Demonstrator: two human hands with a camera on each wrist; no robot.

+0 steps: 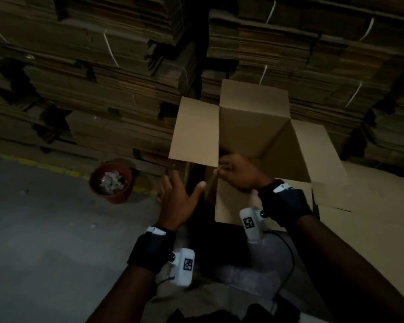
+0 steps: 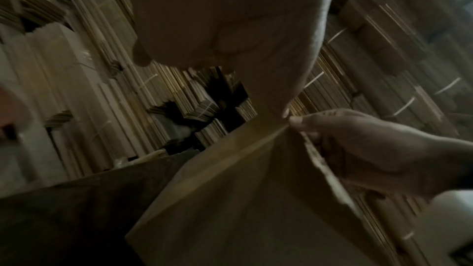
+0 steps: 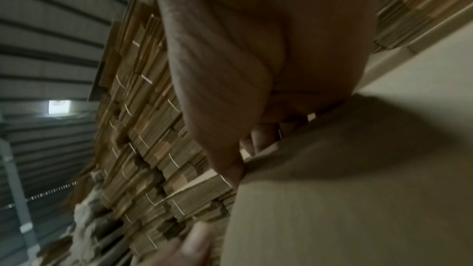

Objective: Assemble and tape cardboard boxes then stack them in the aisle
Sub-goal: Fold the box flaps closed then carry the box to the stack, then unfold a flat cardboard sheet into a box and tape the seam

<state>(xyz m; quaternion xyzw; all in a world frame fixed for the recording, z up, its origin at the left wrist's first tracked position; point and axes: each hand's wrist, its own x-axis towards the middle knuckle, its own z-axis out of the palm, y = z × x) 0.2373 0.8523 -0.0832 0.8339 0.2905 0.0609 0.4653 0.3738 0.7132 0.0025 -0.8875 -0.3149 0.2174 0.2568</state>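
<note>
An open brown cardboard box stands in front of me with its top flaps raised. My right hand pinches the box's near left corner where two flaps meet; the right wrist view shows its fingers curled over the cardboard edge. My left hand hovers just left of the box, fingers spread and holding nothing. In the left wrist view its thumb reaches up to the corner of the box, next to my right hand.
Tall stacks of strapped flat cardboard fill the background. A red bucket with crumpled scraps sits on the concrete floor by a yellow line. Flat cardboard sheets lie to the right.
</note>
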